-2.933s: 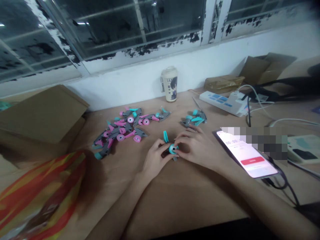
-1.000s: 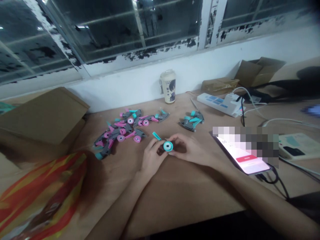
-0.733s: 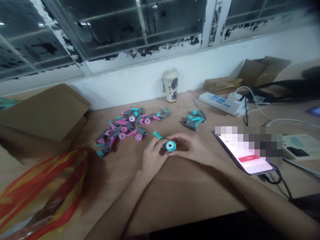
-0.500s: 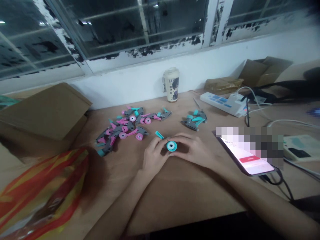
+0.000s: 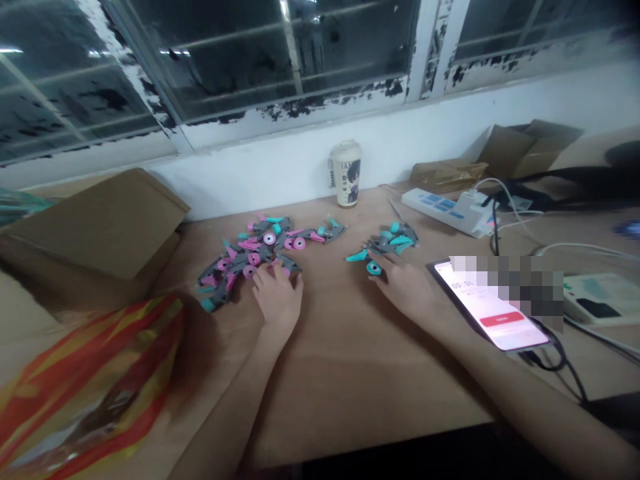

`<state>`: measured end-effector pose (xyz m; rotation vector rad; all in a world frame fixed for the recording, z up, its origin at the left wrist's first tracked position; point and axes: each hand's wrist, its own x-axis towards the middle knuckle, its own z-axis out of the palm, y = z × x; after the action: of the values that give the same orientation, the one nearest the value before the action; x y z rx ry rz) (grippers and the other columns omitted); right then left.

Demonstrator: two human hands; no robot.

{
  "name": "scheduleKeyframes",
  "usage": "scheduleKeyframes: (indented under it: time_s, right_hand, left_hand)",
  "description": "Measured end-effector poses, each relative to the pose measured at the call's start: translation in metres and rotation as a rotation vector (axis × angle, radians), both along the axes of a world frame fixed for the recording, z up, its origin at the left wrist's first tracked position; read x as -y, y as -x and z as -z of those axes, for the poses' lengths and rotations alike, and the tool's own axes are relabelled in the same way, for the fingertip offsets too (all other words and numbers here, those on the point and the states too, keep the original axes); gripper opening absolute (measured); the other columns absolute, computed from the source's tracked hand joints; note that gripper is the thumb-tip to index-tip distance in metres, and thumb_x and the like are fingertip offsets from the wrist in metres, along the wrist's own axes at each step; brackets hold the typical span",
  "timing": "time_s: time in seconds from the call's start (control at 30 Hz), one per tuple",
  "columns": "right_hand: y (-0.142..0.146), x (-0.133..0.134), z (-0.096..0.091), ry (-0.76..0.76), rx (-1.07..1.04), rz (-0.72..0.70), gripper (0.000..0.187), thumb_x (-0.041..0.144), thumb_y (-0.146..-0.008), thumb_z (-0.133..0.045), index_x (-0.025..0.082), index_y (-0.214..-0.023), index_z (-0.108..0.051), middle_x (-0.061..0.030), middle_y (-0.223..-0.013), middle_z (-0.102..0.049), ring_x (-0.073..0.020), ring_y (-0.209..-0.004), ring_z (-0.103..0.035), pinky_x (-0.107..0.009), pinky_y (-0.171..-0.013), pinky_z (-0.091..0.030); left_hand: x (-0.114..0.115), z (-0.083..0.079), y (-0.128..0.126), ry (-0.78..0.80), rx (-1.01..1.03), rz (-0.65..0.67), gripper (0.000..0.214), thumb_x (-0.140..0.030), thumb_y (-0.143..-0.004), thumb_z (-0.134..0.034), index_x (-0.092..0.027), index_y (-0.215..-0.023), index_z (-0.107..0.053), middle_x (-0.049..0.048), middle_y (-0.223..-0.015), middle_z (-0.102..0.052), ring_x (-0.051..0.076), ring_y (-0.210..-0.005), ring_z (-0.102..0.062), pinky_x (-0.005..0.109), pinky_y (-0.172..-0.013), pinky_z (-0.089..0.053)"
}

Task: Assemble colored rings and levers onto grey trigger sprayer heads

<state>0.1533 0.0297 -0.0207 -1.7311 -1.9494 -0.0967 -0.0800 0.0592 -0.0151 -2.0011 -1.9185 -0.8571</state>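
Along the near edge of a pile of trigger sprayer heads (image 5: 254,258), with the left hand (image 5: 277,297) bent over a pink-and-gray sprayer head (image 5: 290,263): fingertips down at the plastic, thumb spread off to the side. Impossible to tell whether gripping or only touching. At three o'clock from there, with the right hand (image 5: 405,283), fingers and thumb set on either side of a teal-and-gray sprayer head (image 5: 373,268), its round end towards the camera, its teal trigger (image 5: 357,256) jutting out at nine o'clock. Too hidden to tell whether pinched.

Just beyond the right fingertips, at twelve o'clock, a small group of teal-and-gray sprayer heads (image 5: 407,232), close together on the tabletop (image 5: 320,373). Mostly pink and gray in the pile, with some teal, overlapping.

Farther out, at eleven o'clock from the right hand, an upright lidded tumbler (image 5: 349,177) near the white wall (image 5: 270,177). At three, a lit smartphone (image 5: 483,297); at one, a power strip (image 5: 440,207), with a brown package (image 5: 447,175) behind. At ten from the left hand, a cardboard box (image 5: 95,223); at eight, a red-and-yellow plastic bag (image 5: 100,373).
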Motion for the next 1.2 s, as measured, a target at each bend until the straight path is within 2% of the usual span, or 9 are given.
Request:
scheduleKeyframes:
  time_s: [0.1,0.23,0.33,0.43,0.63,0.77,0.87,1.0,1.2]
  right_hand:
    - [0.005,0.002,0.002,-0.018,-0.03,-0.042,0.042,0.02,-0.082,-0.055,0.018,-0.124,-0.053,-0.0128,-0.116,-0.061,-0.0319,-0.102,-0.058,-0.045,-0.075,-0.053]
    - [0.009,0.005,-0.001,-0.102,-0.101,-0.053,0.043,0.028,-0.084,-0.055,0.016,-0.126,-0.05,-0.0151,-0.12,-0.058,-0.0338,-0.11,-0.052,-0.05,-0.084,-0.047]
    - [0.016,0.009,-0.002,-0.121,-0.109,-0.148,0.052,0.036,-0.082,-0.059,0.016,-0.128,-0.046,-0.0151,-0.123,-0.055,-0.0328,-0.112,-0.05,-0.049,-0.091,-0.043]
    - [0.027,0.014,-0.001,-0.123,-0.098,-0.292,0.064,0.037,-0.079,-0.062,0.016,-0.133,-0.038,-0.0155,-0.129,-0.049,-0.0323,-0.117,-0.045,-0.049,-0.096,-0.038]
    - [0.031,0.017,0.011,-0.049,-0.328,-0.358,0.038,0.025,-0.081,-0.056,0.018,-0.117,-0.046,-0.0119,-0.109,-0.06,-0.0281,-0.102,-0.055,-0.045,-0.087,-0.044]
    - [0.031,0.02,0.015,0.058,-0.546,-0.425,0.057,0.024,-0.08,-0.057,0.021,-0.131,-0.033,-0.0097,-0.111,-0.06,-0.0239,-0.1,-0.058,-0.038,-0.084,-0.047]
    - [0.033,0.023,0.012,0.129,-0.575,-0.414,0.067,0.027,-0.079,-0.058,0.02,-0.138,-0.027,-0.0083,-0.104,-0.062,-0.0222,-0.092,-0.062,-0.034,-0.078,-0.049]
    - [0.032,0.023,0.01,0.188,-0.541,-0.382,0.068,0.034,-0.076,-0.063,0.023,-0.137,-0.035,-0.0052,-0.098,-0.067,-0.0216,-0.083,-0.065,-0.033,-0.074,-0.05]
    - [0.027,0.02,0.014,0.198,-0.605,-0.429,0.06,0.039,-0.073,-0.067,0.023,-0.127,-0.048,-0.008,-0.118,-0.063,-0.0246,-0.109,-0.059,-0.039,-0.089,-0.047]
  left_hand:
    - [-0.006,0.001,0.009,0.051,-0.011,-0.036,0.034,-0.025,-0.078,-0.057,-0.008,-0.107,-0.055,0.023,-0.104,-0.053,0.041,-0.101,-0.051,0.055,-0.078,-0.043]
    - [-0.004,-0.005,0.006,0.069,0.009,0.055,0.027,-0.024,-0.083,-0.053,-0.012,-0.106,-0.056,0.0181,-0.104,-0.056,0.033,-0.097,-0.056,0.048,-0.08,-0.045]
    - [0.008,-0.009,-0.008,0.072,0.118,0.208,0.031,-0.032,-0.086,-0.052,-0.016,-0.112,-0.052,0.012,-0.105,-0.058,0.024,-0.092,-0.059,0.038,-0.08,-0.048]
    - [0.028,-0.008,-0.027,0.169,0.429,0.439,0.027,-0.036,-0.088,-0.05,-0.018,-0.107,-0.053,0.0065,-0.095,-0.063,0.017,-0.079,-0.062,0.03,-0.071,-0.05]
    - [0.052,-0.001,-0.046,0.32,0.579,0.597,0.019,-0.034,-0.087,-0.052,-0.018,-0.097,-0.058,0.0029,-0.088,-0.067,0.014,-0.074,-0.062,0.026,-0.069,-0.05]
    - [0.051,-0.004,-0.044,0.357,0.608,0.64,0.021,-0.035,-0.089,-0.047,-0.019,-0.095,-0.06,0.0032,-0.093,-0.068,0.016,-0.081,-0.062,0.027,-0.074,-0.049]
    - [0.047,-0.005,-0.041,0.4,0.669,0.667,0.029,-0.033,-0.093,-0.036,-0.019,-0.094,-0.061,0.0031,-0.091,-0.068,0.016,-0.08,-0.062,0.027,-0.073,-0.048]
    - [0.038,-0.002,-0.037,0.479,0.73,0.746,0.021,-0.023,-0.085,-0.04,-0.019,-0.087,-0.061,0.0002,-0.08,-0.063,0.015,-0.071,-0.058,0.026,-0.068,-0.047]
    - [0.027,-0.002,-0.033,0.711,0.811,0.904,0.019,-0.019,-0.076,-0.046,-0.019,-0.09,-0.058,-0.0006,-0.076,-0.058,0.014,-0.067,-0.054,0.024,-0.062,-0.046]
